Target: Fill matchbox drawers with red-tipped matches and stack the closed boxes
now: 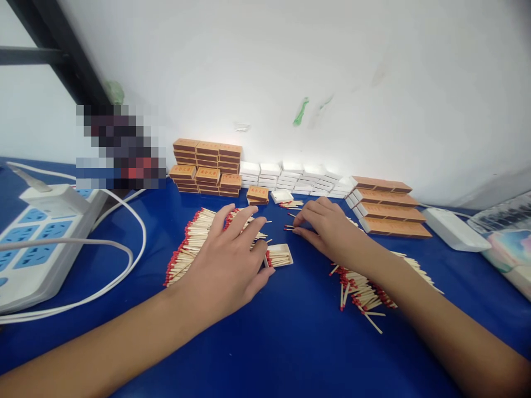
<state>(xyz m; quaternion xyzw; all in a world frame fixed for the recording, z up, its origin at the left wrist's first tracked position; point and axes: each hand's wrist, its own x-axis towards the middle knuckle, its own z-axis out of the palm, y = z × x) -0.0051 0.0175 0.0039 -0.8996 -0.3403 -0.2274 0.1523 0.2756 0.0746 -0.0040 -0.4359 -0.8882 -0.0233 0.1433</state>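
Note:
My left hand point(232, 257) lies flat, fingers spread, on a heap of red-tipped matches point(186, 249) on the blue table. Just right of it sits a small white tray point(279, 255) filled with matches, touching its fingertips. My right hand point(327, 226) rests knuckles up, fingers curled down onto a few loose matches point(289, 227); what the fingertips pinch is hidden. A second heap of matches point(365, 290) lies under and beside my right forearm.
Orange matchbox sleeves point(207, 166) are stacked at the wall, white inner trays point(290, 177) beside them, more orange sleeves point(390, 207) at right. A single orange box point(258, 193) and an open white tray point(282, 195) stand in front. A power strip point(37, 237) with cables lies left.

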